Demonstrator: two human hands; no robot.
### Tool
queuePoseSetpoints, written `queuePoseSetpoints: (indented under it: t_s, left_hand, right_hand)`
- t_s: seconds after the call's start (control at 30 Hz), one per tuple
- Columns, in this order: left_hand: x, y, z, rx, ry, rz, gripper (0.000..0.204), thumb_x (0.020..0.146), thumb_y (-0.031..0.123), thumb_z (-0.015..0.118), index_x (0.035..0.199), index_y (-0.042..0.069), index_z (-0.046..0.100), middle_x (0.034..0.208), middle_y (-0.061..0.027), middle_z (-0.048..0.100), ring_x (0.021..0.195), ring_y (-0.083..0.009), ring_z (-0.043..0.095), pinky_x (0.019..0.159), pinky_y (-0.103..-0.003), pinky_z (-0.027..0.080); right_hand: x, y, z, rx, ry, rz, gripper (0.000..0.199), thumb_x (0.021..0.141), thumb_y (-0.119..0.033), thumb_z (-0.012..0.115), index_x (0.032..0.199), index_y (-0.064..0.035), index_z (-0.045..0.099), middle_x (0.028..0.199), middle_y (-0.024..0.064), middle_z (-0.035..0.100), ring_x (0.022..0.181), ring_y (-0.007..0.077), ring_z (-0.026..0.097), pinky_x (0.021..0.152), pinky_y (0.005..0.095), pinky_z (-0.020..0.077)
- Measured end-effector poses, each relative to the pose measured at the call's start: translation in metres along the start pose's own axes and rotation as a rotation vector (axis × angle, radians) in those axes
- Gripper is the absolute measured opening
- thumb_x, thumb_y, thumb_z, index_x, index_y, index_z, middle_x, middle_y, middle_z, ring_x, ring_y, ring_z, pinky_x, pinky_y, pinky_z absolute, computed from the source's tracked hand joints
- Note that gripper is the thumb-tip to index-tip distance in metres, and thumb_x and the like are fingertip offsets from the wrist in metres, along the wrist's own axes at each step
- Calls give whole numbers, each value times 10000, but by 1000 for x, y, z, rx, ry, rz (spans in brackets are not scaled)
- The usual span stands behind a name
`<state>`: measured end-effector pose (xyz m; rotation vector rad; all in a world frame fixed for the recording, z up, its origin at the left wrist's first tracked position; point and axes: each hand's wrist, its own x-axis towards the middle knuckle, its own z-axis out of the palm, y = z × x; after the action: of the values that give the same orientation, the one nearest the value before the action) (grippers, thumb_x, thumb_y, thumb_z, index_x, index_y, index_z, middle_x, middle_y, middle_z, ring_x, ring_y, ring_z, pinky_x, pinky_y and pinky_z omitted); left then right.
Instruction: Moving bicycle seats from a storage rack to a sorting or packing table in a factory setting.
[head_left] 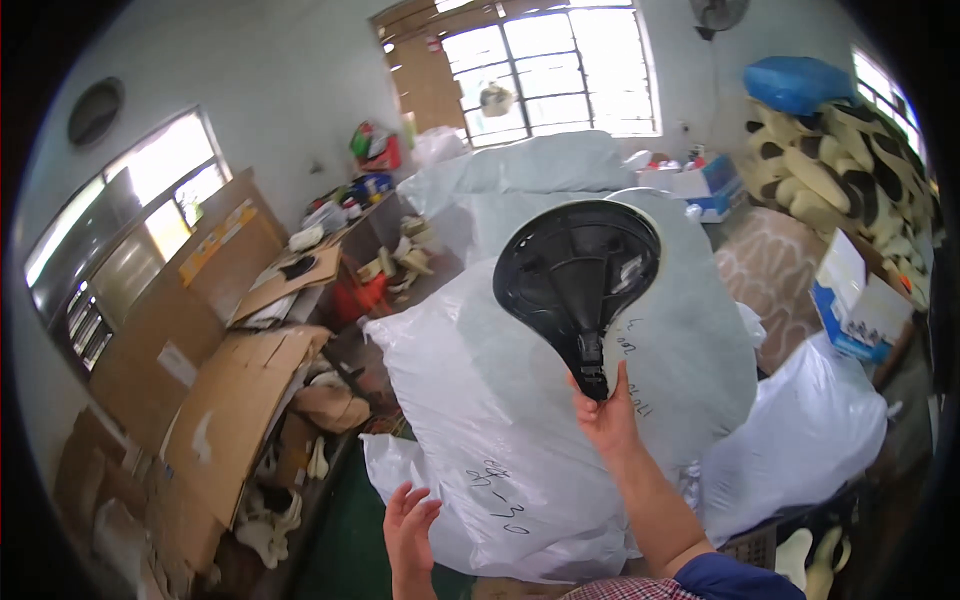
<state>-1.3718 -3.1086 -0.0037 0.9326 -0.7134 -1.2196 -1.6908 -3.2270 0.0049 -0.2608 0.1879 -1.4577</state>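
holding black saddle base (pixel 578 275) by nose, my right hand (pixel 604 412) clenched; left hand (pixel 408 522) released, empty; saddle lifted, not yet set down.

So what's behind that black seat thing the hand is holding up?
Behind the black saddle shell, held by its narrow end in the right hand, there's a pale foam pad and big white plastic bags. What's inside the bags is hidden. The left hand is open and empty.

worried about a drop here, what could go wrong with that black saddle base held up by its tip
The right hand pinches only the narrow nose of the black saddle base, so its wide end could swing or slip free. The left hand is open and well below, giving no support. A fall would land on the white plastic sacks.
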Motion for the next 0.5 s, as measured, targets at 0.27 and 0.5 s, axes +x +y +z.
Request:
queuePoseSetpoints:
  t_s: [0.27, 0.5]
  left_hand:
    - [3, -35, 129, 155, -157, -14, 448, 838, 1, 583, 1272, 1, 474, 1127, -149, 593, 939, -216, 624, 838, -326, 486]
    - [-43, -61, 133, 179, -65, -101, 401, 835, 24, 601, 1228, -2, 524, 1069, -134, 618, 909, -223, 630, 825, -328, 490]
  right_hand:
    - [32, -41, -77, 60, 70, 158, 554, 922, -562, 434, 1017, -38, 588, 810, 142, 601, 537, 117, 477, 412, 200, 368]
    - [38, -66, -101, 131, 62, 207, 568, 947, -551, 371, 1008, -30, 590, 794, 145, 597, 553, 134, 505, 423, 205, 396]
